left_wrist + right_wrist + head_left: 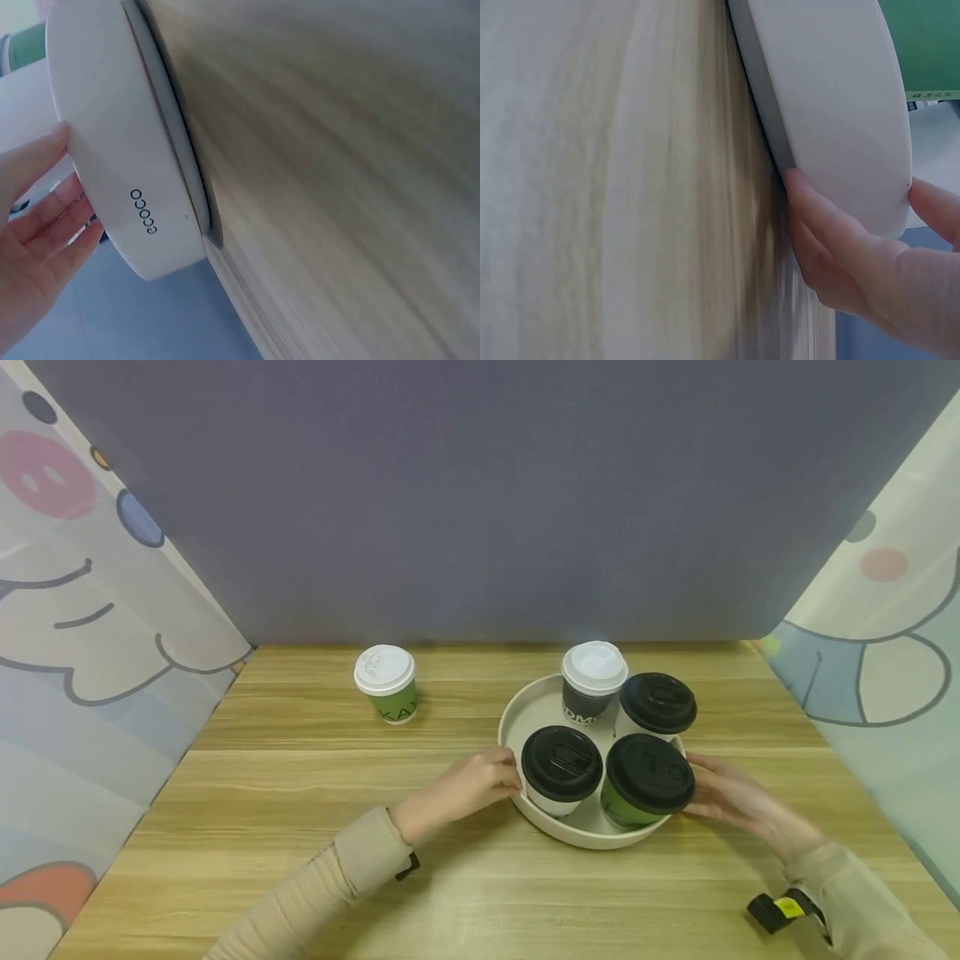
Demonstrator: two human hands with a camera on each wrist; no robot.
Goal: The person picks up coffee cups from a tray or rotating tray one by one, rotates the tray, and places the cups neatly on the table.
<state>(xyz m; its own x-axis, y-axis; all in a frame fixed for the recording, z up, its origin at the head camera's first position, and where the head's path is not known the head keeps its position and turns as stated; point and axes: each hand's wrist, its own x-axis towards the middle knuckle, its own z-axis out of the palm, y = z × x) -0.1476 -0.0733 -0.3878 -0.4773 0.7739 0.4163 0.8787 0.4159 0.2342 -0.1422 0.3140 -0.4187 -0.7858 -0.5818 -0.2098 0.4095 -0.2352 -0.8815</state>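
A round off-white tray (581, 838) bears several lidded paper cups. Front left on it is a white cup with a black lid (562, 763), and front right a green cup with a black lid (649, 773). Behind them stand a dark cup with a white lid (595, 669) and another black-lidded white cup (658, 703). My left hand (480, 783) holds the tray's left rim, thumb and fingers at its edge in the left wrist view. On the right side my right hand (870, 262) grips the tray, fingers at its lower edge and thumb at the rim.
A green cup with a white lid (386, 683) stands apart on the wooden table (300, 810), left of the tray. A grey panel (480, 510) rises behind the table. Cartoon-printed sheets (97, 593) flank both sides.
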